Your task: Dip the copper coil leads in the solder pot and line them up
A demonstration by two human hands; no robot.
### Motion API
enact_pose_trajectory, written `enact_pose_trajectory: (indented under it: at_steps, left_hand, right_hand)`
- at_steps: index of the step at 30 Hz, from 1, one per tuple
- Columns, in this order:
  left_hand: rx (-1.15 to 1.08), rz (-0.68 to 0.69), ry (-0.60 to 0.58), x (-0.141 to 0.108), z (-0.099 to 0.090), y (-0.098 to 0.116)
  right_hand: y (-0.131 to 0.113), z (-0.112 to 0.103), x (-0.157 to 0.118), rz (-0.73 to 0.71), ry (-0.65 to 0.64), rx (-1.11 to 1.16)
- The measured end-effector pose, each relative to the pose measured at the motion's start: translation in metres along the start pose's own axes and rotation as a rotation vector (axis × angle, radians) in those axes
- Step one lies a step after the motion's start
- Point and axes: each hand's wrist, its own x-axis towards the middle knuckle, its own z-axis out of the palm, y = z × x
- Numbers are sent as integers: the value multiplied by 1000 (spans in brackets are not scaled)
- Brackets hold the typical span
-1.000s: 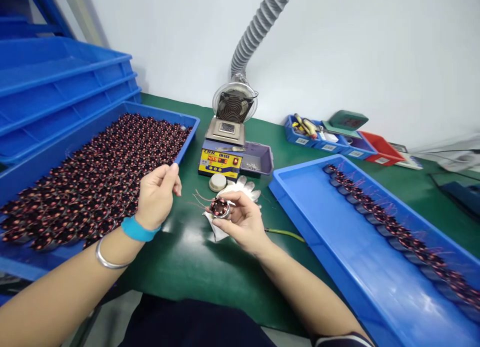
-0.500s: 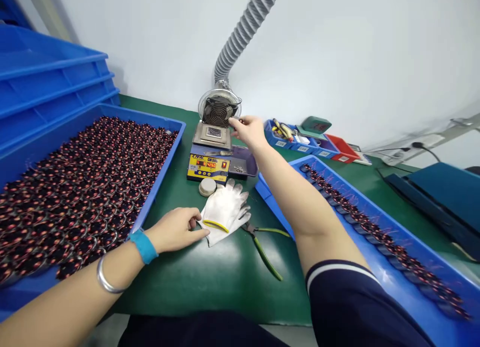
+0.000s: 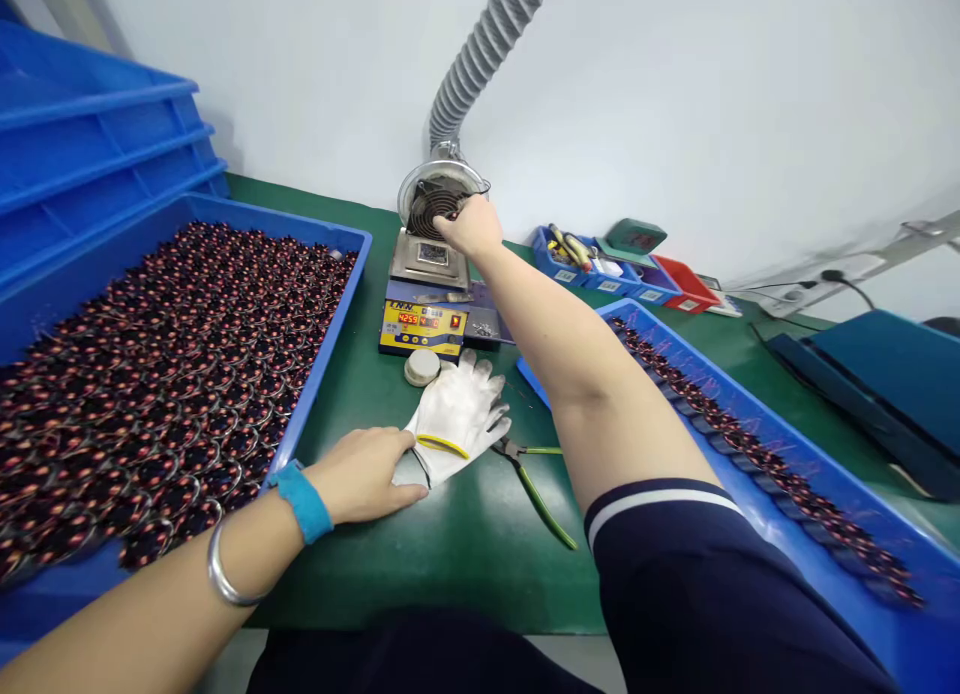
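My right hand (image 3: 474,226) reaches forward to the solder pot (image 3: 429,261), its fingers pinched together just above the pot's metal top and in front of the round fume-extractor hood (image 3: 427,206). Something small and dark shows at the fingertips, too hidden to name. A yellow front panel with red digits (image 3: 418,321) faces me below the pot. Low on the left, my left hand (image 3: 369,474) rests on the table, thumb and fingers apart around the cuff edge of white work gloves (image 3: 454,409), holding nothing that I can see.
Small coiled parts with reddish tips fill the left blue tray (image 3: 352,274); a row of similar parts lies in the right blue tray (image 3: 720,474). Green-handled cutters (image 3: 536,489) and a round pale tin (image 3: 422,366) lie between. Small bins (image 3: 686,286) stand behind.
My right hand has moved up and slightly left, closer in front of the hood. My left hand has shifted a little right and down against the gloves. The view has shifted slightly.
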Motion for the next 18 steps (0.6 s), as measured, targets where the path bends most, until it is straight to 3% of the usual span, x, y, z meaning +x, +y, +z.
enact_pose_trajectory:
  at_steps: [5,18]
  left_hand:
    - [23,28,-16,-3,-1,4]
    - [4,29,-5,-4,-2,6]
  right_hand:
    - [-4,4,-7,91,-4,-36]
    - [-5,0,-4,91,1,-37]
